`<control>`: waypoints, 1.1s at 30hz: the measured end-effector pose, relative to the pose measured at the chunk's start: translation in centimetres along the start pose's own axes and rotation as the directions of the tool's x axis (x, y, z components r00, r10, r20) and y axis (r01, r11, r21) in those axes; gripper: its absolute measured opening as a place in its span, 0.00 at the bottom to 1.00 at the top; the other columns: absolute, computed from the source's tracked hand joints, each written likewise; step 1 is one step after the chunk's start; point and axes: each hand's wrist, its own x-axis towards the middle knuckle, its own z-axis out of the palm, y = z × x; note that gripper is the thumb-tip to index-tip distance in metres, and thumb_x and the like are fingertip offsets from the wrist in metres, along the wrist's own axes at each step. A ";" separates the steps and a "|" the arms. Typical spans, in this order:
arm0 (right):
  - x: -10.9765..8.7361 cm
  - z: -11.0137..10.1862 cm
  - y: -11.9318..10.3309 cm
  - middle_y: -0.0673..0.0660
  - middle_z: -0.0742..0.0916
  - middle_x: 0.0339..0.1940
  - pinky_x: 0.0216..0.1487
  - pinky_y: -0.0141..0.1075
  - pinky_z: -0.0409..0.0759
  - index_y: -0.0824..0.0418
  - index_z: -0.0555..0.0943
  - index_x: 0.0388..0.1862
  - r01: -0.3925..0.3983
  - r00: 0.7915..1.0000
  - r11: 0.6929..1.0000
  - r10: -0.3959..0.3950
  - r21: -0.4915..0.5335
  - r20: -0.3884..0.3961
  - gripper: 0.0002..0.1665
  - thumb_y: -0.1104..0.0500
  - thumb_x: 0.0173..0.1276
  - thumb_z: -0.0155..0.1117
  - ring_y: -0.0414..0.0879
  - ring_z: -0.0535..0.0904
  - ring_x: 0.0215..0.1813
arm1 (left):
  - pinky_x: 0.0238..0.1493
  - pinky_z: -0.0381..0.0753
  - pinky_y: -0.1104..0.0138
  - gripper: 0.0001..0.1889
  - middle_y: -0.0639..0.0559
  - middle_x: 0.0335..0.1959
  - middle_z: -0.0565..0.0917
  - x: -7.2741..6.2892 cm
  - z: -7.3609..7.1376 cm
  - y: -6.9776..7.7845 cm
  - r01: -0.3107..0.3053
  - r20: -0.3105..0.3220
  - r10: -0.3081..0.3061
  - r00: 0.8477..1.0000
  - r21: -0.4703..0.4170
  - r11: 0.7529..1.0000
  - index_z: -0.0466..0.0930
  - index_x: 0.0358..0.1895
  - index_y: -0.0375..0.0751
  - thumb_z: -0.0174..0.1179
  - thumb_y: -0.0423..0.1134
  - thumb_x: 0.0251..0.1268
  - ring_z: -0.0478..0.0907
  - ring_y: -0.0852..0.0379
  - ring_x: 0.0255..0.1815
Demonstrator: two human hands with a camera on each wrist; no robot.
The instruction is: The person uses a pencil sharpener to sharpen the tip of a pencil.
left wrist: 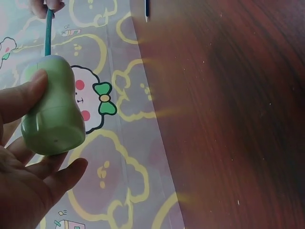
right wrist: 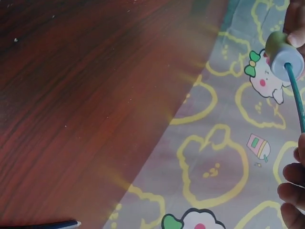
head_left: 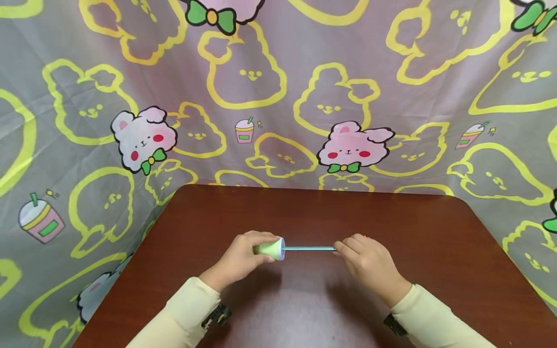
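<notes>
My left hand grips a small pale-green pencil sharpener with a waisted body, thumb on one side and fingers round the other. Its whitish end faces right, and a teal pencil runs straight out of the hole there. The pencil's tip is hidden inside. At the pencil's far end, my right hand pinches it between thumb and fingertips. Both hands are above the brown table, with pencil and sharpener roughly level, in line across the head view.
A second, dark pencil with a pale pointed tip lies on the brown wooden table; its tip end also shows at the top of the left wrist view. Behind the table hangs a grey cloth printed with yellow outlines and cartoon rabbits.
</notes>
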 end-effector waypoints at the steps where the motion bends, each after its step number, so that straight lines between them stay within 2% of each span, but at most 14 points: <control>1: -0.2 0.0 -0.1 0.51 0.82 0.25 0.23 0.35 0.74 0.64 0.83 0.30 -0.002 1.000 1.000 0.002 -0.008 0.004 0.21 0.56 0.78 0.47 0.45 0.75 0.25 | 0.50 0.78 0.62 0.23 0.47 0.49 0.85 -0.1 0.1 0.0 -0.010 -0.001 0.010 1.000 0.008 1.000 0.84 0.51 0.38 0.73 0.28 0.46 0.79 0.49 0.51; 5: -0.6 -0.1 -0.6 0.51 0.82 0.22 0.22 0.34 0.74 0.63 0.83 0.29 -0.081 0.992 0.996 0.079 0.023 0.097 0.21 0.54 0.77 0.50 0.43 0.75 0.24 | 0.52 0.77 0.59 0.23 0.49 0.49 0.85 -0.2 0.4 0.0 -0.086 -0.010 0.088 0.996 0.100 0.991 0.84 0.51 0.40 0.73 0.29 0.46 0.78 0.50 0.52; 7: -0.6 -0.5 -0.7 0.48 0.84 0.23 0.24 0.33 0.76 0.62 0.84 0.29 -0.242 0.943 0.958 0.195 0.153 0.270 0.16 0.55 0.73 0.57 0.40 0.77 0.25 | 0.53 0.77 0.57 0.23 0.48 0.49 0.85 -0.2 0.5 -0.1 -0.167 -0.015 0.172 0.985 0.179 0.970 0.85 0.51 0.40 0.73 0.29 0.45 0.78 0.50 0.52; 9: -0.5 -0.8 -0.6 0.48 0.83 0.21 0.23 0.32 0.75 0.64 0.85 0.29 -0.531 0.782 0.776 0.294 0.340 0.550 0.12 0.58 0.69 0.61 0.38 0.76 0.23 | 0.52 0.78 0.58 0.23 0.47 0.49 0.85 -0.2 0.6 -0.3 -0.257 -0.011 0.269 0.963 0.255 0.932 0.85 0.50 0.40 0.74 0.28 0.44 0.78 0.50 0.52; 12: -0.2 -1.3 -0.2 0.51 0.82 0.20 0.25 0.32 0.76 0.69 0.84 0.31 -0.887 0.429 0.338 0.355 0.314 0.831 0.10 0.62 0.66 0.64 0.37 0.75 0.23 | 0.51 0.79 0.58 0.23 0.46 0.48 0.85 -0.2 0.7 -0.4 -0.359 0.002 0.380 0.925 0.330 0.873 0.86 0.49 0.40 0.74 0.28 0.43 0.78 0.49 0.52; 13: -0.1 -1.4 -0.1 0.51 0.81 0.19 0.25 0.32 0.75 0.70 0.84 0.32 -0.920 0.361 0.282 0.350 0.270 0.864 0.10 0.62 0.67 0.63 0.37 0.74 0.23 | 0.51 0.79 0.58 0.23 0.46 0.48 0.85 -0.2 0.7 -0.5 -0.371 0.006 0.392 0.920 0.340 0.864 0.86 0.49 0.40 0.74 0.28 0.43 0.78 0.49 0.52; 14: 0.0 -1.4 0.0 0.51 0.82 0.20 0.26 0.33 0.76 0.69 0.84 0.33 -0.930 0.334 0.273 0.354 0.245 0.874 0.10 0.62 0.67 0.62 0.37 0.74 0.23 | 0.51 0.79 0.58 0.23 0.46 0.48 0.85 -0.2 0.7 -0.5 -0.372 0.008 0.392 0.920 0.340 0.864 0.86 0.49 0.40 0.74 0.28 0.43 0.78 0.49 0.52; 15: 0.0 -1.4 0.1 0.50 0.83 0.23 0.28 0.34 0.77 0.68 0.85 0.35 -0.915 0.358 0.324 0.372 0.242 0.856 0.10 0.61 0.67 0.63 0.37 0.76 0.26 | 0.51 0.79 0.58 0.23 0.46 0.48 0.85 -0.3 0.6 -0.5 -0.360 0.007 0.380 0.925 0.339 0.869 0.85 0.49 0.40 0.74 0.28 0.43 0.78 0.49 0.52; 16: 0.0 -1.5 0.0 0.48 0.84 0.25 0.30 0.35 0.78 0.65 0.86 0.35 -0.871 0.422 0.427 0.394 0.245 0.816 0.09 0.60 0.66 0.64 0.35 0.76 0.27 | 0.51 0.78 0.57 0.23 0.46 0.49 0.85 -0.3 0.6 -0.4 -0.338 0.006 0.356 0.934 0.329 0.882 0.85 0.50 0.40 0.74 0.29 0.44 0.78 0.49 0.52; 19: -0.2 -1.3 -0.3 0.44 0.85 0.31 0.35 0.38 0.79 0.57 0.87 0.37 -0.595 0.704 0.780 0.391 0.192 0.593 0.09 0.54 0.67 0.64 0.35 0.77 0.33 | 0.52 0.78 0.57 0.23 0.48 0.49 0.85 -0.2 0.5 -0.3 -0.225 -0.006 0.235 0.972 0.262 0.938 0.85 0.51 0.40 0.74 0.30 0.45 0.78 0.50 0.52; 21: -0.4 -1.1 -0.5 0.45 0.84 0.32 0.34 0.40 0.79 0.57 0.86 0.36 -0.383 0.861 0.916 0.307 0.119 0.404 0.14 0.50 0.71 0.59 0.38 0.78 0.34 | 0.53 0.77 0.57 0.23 0.48 0.49 0.85 -0.1 0.3 -0.1 -0.145 -0.012 0.150 0.989 0.200 0.969 0.85 0.51 0.40 0.73 0.30 0.46 0.79 0.49 0.53; 23: -0.4 -0.8 -0.6 0.49 0.83 0.31 0.31 0.41 0.79 0.60 0.85 0.36 -0.200 0.957 0.979 0.185 0.046 0.224 0.21 0.49 0.76 0.51 0.43 0.78 0.33 | 0.53 0.77 0.57 0.23 0.48 0.49 0.85 -0.1 0.2 0.1 -0.073 -0.011 0.075 0.997 0.128 0.989 0.84 0.51 0.39 0.73 0.30 0.46 0.79 0.49 0.52; 26: -0.3 -0.5 -0.6 0.54 0.82 0.31 0.28 0.39 0.77 0.65 0.84 0.36 -0.040 0.998 0.999 0.040 0.002 0.050 0.23 0.56 0.80 0.42 0.47 0.78 0.31 | 0.52 0.77 0.59 0.23 0.46 0.50 0.85 -0.1 0.1 0.4 -0.004 0.009 0.004 1.000 0.032 0.999 0.84 0.52 0.38 0.72 0.29 0.47 0.79 0.48 0.53; 33: 0.1 -0.9 -0.6 0.60 0.83 0.32 0.31 0.41 0.77 0.69 0.85 0.36 0.118 0.990 0.992 -0.122 -0.055 -0.075 0.20 0.71 0.75 0.43 0.53 0.78 0.32 | 0.48 0.77 0.65 0.22 0.42 0.49 0.85 -0.2 0.0 0.8 0.054 0.041 -0.052 0.998 -0.058 0.997 0.84 0.51 0.37 0.72 0.29 0.47 0.81 0.46 0.51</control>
